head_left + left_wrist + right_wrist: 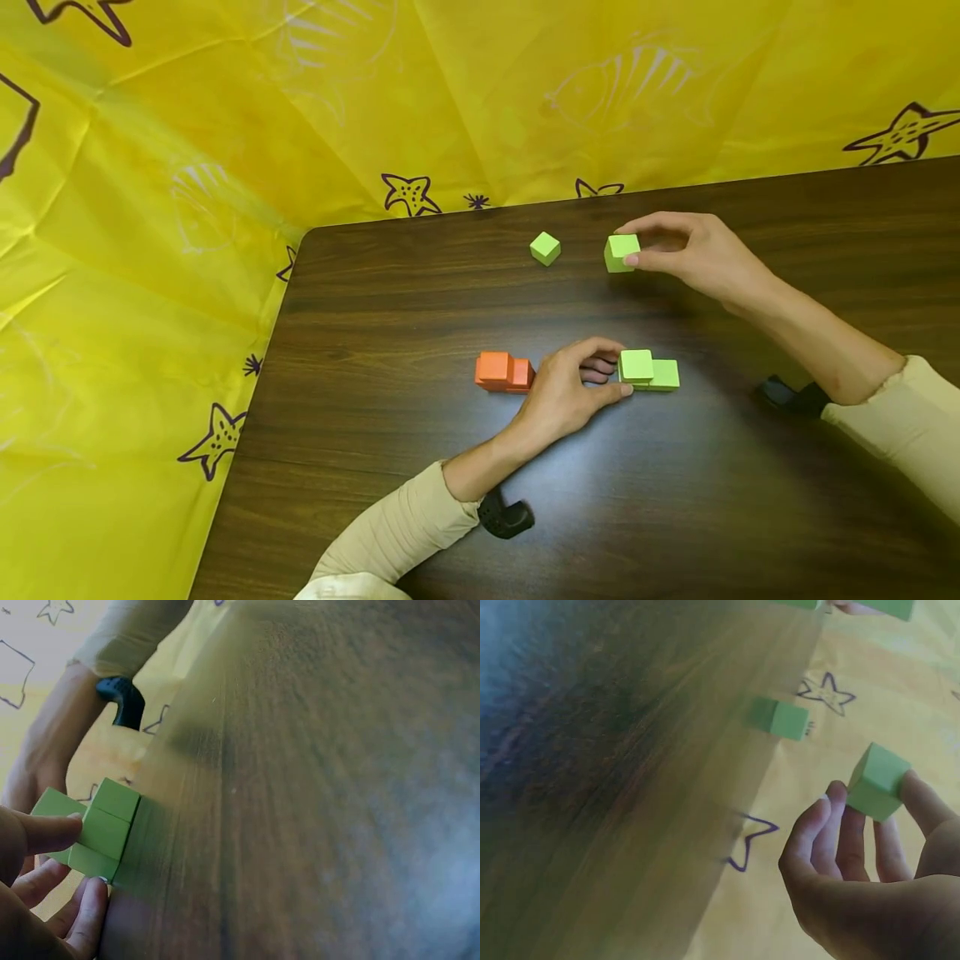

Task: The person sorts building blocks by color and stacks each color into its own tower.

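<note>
In the head view my left hand (562, 387) holds the left end of a small stack of green cubes (663, 375), thumb on the near side and a finger on the far side. The left wrist view shows the fingertips against these stacked green cubes (105, 829). Farther back, my right hand (708, 254) pinches a single green cube (621, 252) between thumb and fingers. That held cube (877, 782) appears in the right wrist view too. A loose green cube (545, 248) lies left of it on the table.
Joined orange cubes (495, 371) sit just left of my left hand, partly behind it. The dark wooden table (375, 292) meets a yellow patterned sheet (487, 100) at its back and left edges. Black straps with cameras are on both wrists.
</note>
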{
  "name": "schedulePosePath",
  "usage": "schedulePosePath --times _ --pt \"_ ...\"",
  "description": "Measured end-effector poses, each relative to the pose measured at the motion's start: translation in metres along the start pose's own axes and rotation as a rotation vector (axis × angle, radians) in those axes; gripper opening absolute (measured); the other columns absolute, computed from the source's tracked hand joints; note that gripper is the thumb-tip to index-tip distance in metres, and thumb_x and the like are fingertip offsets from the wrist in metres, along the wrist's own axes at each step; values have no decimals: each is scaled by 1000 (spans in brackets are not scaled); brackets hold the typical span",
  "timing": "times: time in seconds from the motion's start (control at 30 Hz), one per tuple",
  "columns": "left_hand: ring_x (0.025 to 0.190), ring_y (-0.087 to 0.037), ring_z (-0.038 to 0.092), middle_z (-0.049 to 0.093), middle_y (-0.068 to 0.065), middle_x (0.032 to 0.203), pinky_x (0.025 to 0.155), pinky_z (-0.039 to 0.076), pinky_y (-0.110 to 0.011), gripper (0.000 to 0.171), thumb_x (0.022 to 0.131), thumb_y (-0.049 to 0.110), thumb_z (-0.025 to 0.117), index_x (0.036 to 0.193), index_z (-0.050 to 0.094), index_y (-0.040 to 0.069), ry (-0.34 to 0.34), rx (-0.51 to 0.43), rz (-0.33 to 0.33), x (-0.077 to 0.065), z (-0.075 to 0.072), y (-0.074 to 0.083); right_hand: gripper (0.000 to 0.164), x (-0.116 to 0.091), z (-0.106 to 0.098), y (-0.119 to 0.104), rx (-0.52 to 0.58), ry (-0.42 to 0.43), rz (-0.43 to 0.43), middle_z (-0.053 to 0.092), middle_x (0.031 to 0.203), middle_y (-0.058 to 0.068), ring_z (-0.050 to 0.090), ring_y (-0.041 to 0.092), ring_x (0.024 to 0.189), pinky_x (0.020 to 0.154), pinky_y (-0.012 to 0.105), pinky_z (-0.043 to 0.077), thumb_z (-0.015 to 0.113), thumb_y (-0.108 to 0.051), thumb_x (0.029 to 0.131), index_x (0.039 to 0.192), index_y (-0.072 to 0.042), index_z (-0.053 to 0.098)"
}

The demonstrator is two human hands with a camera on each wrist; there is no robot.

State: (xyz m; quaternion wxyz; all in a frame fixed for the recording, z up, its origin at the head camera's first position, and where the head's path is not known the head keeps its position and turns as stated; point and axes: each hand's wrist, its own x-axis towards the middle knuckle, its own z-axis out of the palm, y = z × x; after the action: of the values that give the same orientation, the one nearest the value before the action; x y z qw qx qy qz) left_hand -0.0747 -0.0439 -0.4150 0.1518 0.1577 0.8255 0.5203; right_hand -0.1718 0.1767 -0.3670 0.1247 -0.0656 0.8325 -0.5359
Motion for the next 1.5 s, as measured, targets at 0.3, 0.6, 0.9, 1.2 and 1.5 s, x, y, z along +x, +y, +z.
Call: schedulePosePath --times 0.3,0.6,0.9,1.2,1.5 --pt "91 -3 64 67 2 106 82 53 -13 38 83 13 82 119 68 11 -5 5 -18 -3 0 -1 44 -24 -7 0 34 18 3 60 126 -2 66 9 99 78 17 51 77 -30 88 130 -21 65" --pt "91 -3 64 67 2 105 82 53 -13 39 83 14 82 119 68 11 -4 9 -17 -3 0 -1 43 -39 -10 -3 61 14 -23 65 118 2 67 11 97 76 16 53 76 -25 89 130 -16 65" --pt "91 -3 65 67 1 106 82 53 -13 39 84 13 81 120 67 10 -13 15 -8 0 0 0 40 -56 -9 1 31 17 -29 67 116 2 66 10 100 77 19 55 74 -25 91 129 -17 64" --pt "90 -3 65 68 1 104 81 53 -13 39 84 14 81 120 67 10 -8 10 0 0 -1 -2 36 -74 -1 8 23 25 -86 69 111 4 68 14 95 74 20 57 75 -15 90 125 -15 66" --pt "90 -3 65 68 0 105 82 52 -13 39 84 14 81 120 67 10 -10 20 -2 0 -1 -1 35 -86 6 14 7 35 -96 68 112 2 68 11 95 73 18 56 76 -13 89 123 -15 67"
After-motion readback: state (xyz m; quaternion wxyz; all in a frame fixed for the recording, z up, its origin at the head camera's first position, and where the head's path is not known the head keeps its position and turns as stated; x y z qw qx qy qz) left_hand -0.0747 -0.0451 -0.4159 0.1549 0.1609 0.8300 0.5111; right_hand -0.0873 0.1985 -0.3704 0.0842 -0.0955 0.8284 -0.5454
